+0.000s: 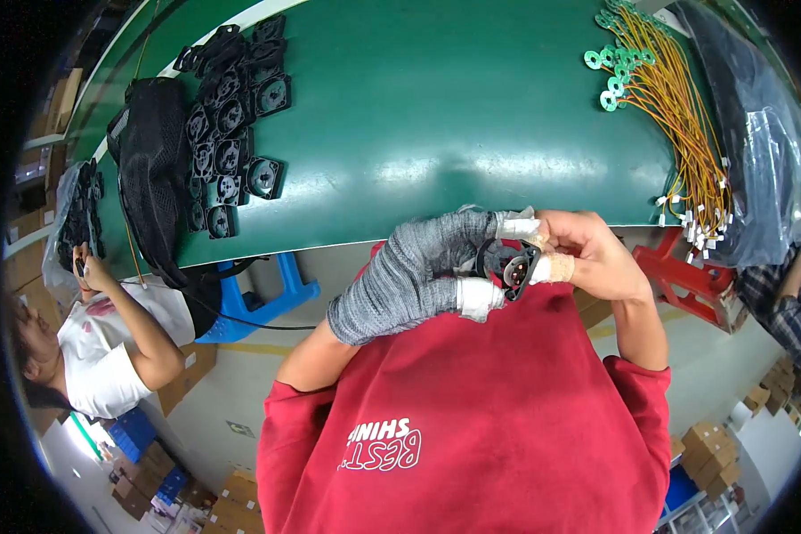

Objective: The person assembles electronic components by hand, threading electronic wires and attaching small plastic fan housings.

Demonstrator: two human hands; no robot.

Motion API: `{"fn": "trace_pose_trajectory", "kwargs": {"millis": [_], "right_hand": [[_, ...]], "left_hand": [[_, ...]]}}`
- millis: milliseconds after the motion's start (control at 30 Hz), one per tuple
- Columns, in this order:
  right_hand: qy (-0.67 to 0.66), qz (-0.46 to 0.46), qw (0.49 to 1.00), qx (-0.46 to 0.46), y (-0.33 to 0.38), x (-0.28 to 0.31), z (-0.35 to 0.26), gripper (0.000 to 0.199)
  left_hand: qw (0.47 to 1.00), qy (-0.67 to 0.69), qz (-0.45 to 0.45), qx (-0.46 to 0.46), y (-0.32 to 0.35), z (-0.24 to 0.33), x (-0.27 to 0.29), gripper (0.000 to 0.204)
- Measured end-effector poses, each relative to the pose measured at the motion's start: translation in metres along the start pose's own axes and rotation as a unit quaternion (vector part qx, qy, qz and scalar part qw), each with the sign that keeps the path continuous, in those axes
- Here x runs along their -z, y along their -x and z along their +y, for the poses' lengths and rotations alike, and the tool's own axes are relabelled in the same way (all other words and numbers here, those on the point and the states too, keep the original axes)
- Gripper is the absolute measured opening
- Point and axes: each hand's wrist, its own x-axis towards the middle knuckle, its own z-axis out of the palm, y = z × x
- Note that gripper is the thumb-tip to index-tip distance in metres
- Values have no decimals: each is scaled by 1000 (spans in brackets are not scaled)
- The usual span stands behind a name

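In front of my chest, just off the table's near edge, a small black fan frame [514, 271] is held up between both hands. My left hand [405, 276] wears a grey knit glove with white tape on the fingertips. Its thumb and fingers are closed on the frame's left side. From the right, my bare right hand [601, 254], its thumb and finger wrapped in beige tape, is pinched at the frame's right rim. Small metallic contacts show in the frame's centre. Whether the right fingertips also hold something small, I cannot tell.
Several black fan frames [230, 156] lie at left on the green table [436, 116], beside a black mesh bag [156, 160]. Ring-shaped green circuit boards with orange wires [676, 107] are bundled at right, beside clear plastic [765, 151]. Co-workers sit on both sides; blue [271, 298] and red stools [690, 280] stand below.
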Motion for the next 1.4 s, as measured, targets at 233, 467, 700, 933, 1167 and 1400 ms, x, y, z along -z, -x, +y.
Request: {"fn": "trace_pose_trajectory", "kwargs": {"millis": [233, 467, 700, 933, 1167, 1400], "right_hand": [[-12, 3, 1000, 13, 7, -9, -6, 13], [18, 121, 992, 29, 7, -28, 7, 10], [-23, 143, 988, 47, 5, -38, 23, 10], [-53, 149, 987, 43, 10, -48, 15, 13], [-128, 159, 978, 53, 7, -53, 28, 16], [-73, 199, 974, 82, 2, -59, 22, 17]], "left_hand": [[998, 35, 40, 40, 4, -10, -5, 56], [992, 87, 81, -52, 3, -13, -23, 47], [979, 132, 139, -66, 2, -11, -29, 44], [959, 246, 134, 46, 1, -2, -24, 39], [954, 253, 159, 27, 3, -2, -31, 38], [949, 248, 187, 55, 1, 2, -33, 37]]}}
